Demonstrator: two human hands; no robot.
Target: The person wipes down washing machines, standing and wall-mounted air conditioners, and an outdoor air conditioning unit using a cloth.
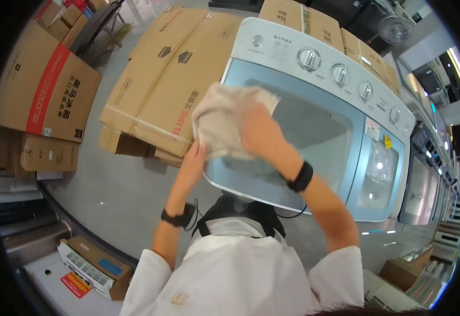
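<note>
A beige cloth point(222, 124) hangs bunched over the left side of a twin-tub washing machine point(272, 187) with a light-blue top. My left hand point(194, 157) grips the lower left edge of the cloth, just outside the machine's rim. Over the cloth's right part is my right hand point(264, 134), its fingers smeared by motion, so their grip is unclear. Beneath, the large see-through lid point(314, 137) is partly covered by the cloth and my right forearm. A row of knobs point(309, 59) runs along the white control panel.
Large cardboard boxes point(172, 68) stand left of the machine. Another carton point(50, 87) with a red stripe is farther left. More washing machines point(419, 184) line up at the right. Boxed goods point(95, 263) lie at the lower left, and a fan point(394, 29) stands behind.
</note>
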